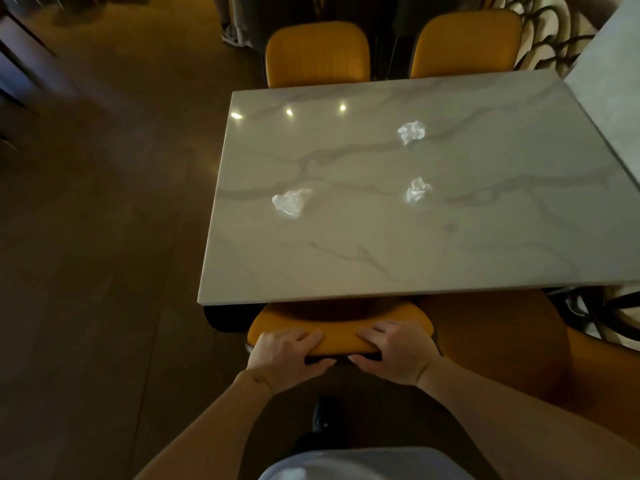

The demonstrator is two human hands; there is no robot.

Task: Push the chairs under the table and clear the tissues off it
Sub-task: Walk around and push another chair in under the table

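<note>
- Head view: both hands clasp the top edge of the near mustard chair's backrest (341,336). The left grip (285,355) is curled over its left half and the right grip (394,351) over its right half, fingers on top and thumbs tucked under.
- The marble counter (346,271) lies straight ahead of both grips, and its near edge already overhangs the chair's seat. The backrest runs crosswise, parallel to that edge, so the push looks like a straight forward one.
- Past the grips lie three crumpled tissues: one ahead-left (291,201), one ahead-right (418,189), and one farther off (411,132). The left grip is nearer the first, the right grip nearer the other two.
- Right of the right grip, a second chair (502,341) stands less tucked in.
- Two far chairs (317,53) sit beyond the counter.
</note>
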